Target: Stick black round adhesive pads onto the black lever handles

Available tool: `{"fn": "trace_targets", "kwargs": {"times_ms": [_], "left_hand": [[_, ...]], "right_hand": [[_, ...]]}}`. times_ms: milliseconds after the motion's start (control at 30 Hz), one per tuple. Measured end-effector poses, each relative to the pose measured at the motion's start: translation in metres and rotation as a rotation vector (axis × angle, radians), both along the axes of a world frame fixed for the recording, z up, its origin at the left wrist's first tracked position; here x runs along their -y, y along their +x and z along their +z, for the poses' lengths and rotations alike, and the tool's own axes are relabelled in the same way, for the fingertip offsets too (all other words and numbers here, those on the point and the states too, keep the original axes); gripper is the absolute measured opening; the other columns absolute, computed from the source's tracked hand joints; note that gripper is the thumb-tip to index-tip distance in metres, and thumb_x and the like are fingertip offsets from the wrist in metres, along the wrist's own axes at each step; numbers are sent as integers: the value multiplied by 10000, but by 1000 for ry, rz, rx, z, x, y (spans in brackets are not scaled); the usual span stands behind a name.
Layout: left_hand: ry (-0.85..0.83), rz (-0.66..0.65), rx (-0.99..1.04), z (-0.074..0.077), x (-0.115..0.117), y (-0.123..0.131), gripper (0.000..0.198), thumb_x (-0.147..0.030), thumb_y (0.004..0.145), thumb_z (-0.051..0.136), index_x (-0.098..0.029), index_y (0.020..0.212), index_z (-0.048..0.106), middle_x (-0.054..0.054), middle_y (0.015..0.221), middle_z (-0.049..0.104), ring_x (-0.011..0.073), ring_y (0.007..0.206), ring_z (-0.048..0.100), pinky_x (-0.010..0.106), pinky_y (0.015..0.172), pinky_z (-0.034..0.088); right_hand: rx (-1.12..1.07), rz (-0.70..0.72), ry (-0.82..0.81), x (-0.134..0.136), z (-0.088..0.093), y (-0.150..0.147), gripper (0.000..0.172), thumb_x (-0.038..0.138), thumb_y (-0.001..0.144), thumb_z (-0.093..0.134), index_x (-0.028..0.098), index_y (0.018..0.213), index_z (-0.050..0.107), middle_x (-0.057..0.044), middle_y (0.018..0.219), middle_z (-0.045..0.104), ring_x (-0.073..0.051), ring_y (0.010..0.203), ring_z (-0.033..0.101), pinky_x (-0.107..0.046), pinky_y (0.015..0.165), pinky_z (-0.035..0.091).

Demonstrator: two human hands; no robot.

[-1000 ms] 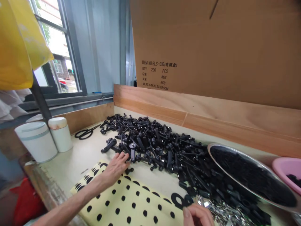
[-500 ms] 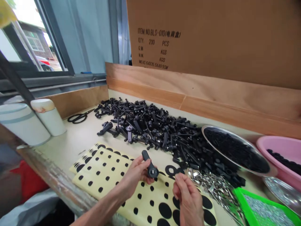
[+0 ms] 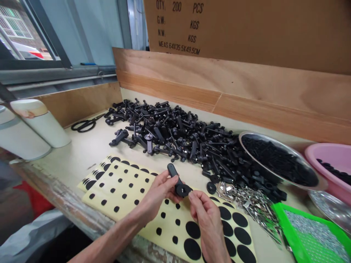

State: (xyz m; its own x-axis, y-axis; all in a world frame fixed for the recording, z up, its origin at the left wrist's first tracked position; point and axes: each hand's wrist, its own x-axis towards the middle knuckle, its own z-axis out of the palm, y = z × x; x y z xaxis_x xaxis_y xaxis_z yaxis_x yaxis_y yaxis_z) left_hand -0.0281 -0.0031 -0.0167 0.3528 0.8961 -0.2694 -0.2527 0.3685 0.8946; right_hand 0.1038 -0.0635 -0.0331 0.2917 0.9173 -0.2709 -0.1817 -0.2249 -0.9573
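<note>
My left hand is closed around a black plastic handle, whose narrow end points up and away and whose round head faces me. A thin black ring lies against that head, around its small metal centre. With thumb and forefinger, my right hand pinches the ring's right edge. Under both hands spreads a pale yellow sticker sheet bearing small black dots and larger black discs. Just beyond my right hand sits a round black piece.
A heap of black plastic parts covers the back. Rightward are loose metal pieces, a steel bowl, a pink basin and a green tray. Scissors and white bottles stand left, before a wooden rail.
My right hand has moved left, bringing the black ring from beside the handle onto its round head. The left hand still holds the handle. The view has tilted down.
</note>
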Motion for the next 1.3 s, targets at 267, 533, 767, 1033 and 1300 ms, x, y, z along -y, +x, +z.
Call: {"fn": "trace_targets", "kwargs": {"times_ms": [267, 533, 767, 1033, 1300], "left_hand": [[3, -1, -5, 0, 0, -1, 272, -405, 866, 587, -146, 949, 568, 98, 924, 694, 130, 642, 625, 247, 586, 511], [0, -9, -27, 3, 0, 0, 255, -388, 868, 587, -141, 923, 562, 98, 907, 692, 137, 637, 627, 263, 594, 520], [21, -17, -13, 0, 0, 0, 292, -434, 863, 590, -149, 929, 594, 79, 856, 692, 136, 629, 635, 249, 585, 520], [21, -21, 0, -2, 1, -2, 332, -474, 846, 604, -155, 935, 608, 80, 860, 695, 143, 645, 646, 260, 603, 530], [20, -27, -4, -1, 2, -1, 335, -473, 856, 593, -154, 958, 602, 94, 910, 695, 161, 711, 660, 265, 629, 538]], "right_hand": [[55, -3, -11, 1, 0, -1, 344, 509, 787, 657, 186, 707, 571, 62, 543, 387, -101, 520, 269, -227, 474, 237], [90, -33, -10, 1, 1, -3, 344, 509, 771, 668, 183, 692, 590, 61, 527, 400, -98, 503, 292, -222, 465, 253], [112, -30, -10, 0, -2, -3, 342, 514, 778, 662, 185, 713, 594, 54, 536, 424, -106, 505, 317, -229, 466, 267], [96, -28, -24, 0, -4, -2, 336, 519, 782, 659, 197, 709, 592, 57, 533, 426, -111, 516, 326, -229, 478, 278], [95, -38, -29, 0, -3, -2, 331, 505, 795, 653, 187, 729, 591, 58, 545, 421, -105, 518, 317, -227, 481, 282]]}}
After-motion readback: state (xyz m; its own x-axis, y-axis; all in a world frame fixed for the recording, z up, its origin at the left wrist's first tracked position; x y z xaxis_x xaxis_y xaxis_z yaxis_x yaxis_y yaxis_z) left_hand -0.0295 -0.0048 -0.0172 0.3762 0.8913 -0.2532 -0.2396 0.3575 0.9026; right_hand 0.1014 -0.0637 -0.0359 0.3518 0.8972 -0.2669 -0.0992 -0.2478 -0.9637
